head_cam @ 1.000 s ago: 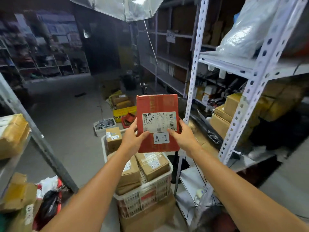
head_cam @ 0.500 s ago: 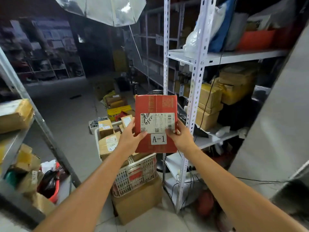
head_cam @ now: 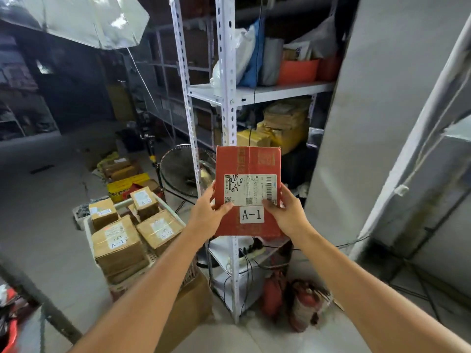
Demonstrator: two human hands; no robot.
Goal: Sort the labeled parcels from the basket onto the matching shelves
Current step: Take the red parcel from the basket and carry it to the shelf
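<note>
— Where is the red parcel (head_cam: 248,169)?

— Held up in the air, upright, its front to the camera, in front of the white metal shelf unit (head_cam: 257,94). A white sticker (head_cam: 251,214) on it reads A-1, just below a shipping label (head_cam: 251,189) with a barcode and some handwriting.

— Who has it?

— Both hands. The left hand (head_cam: 207,219) grips the left edge, thumb laid on the front at the label's lower corner, fingers curled round behind. The right hand (head_cam: 289,216) grips the right edge the same way, thumb on the barcode end.

— And the basket?

— The white basket (head_cam: 88,231) is low on the left, resting on a cardboard box (head_cam: 190,308). It holds brown taped parcels (head_cam: 118,244), each with a white sticker; one reads A-1 upside down.

— What else is near?

— Behind the parcel, a shelf with yellowish packages (head_cam: 285,123); above it, an orange bin (head_cam: 297,71) beside bags. A power strip (head_cam: 248,253) lies on the low shelf, two red fire extinguishers (head_cam: 304,305) stand on the floor, a round fan (head_cam: 179,170) is left of the upright, and a silvery umbrella reflector (head_cam: 84,19) hangs top left.
</note>
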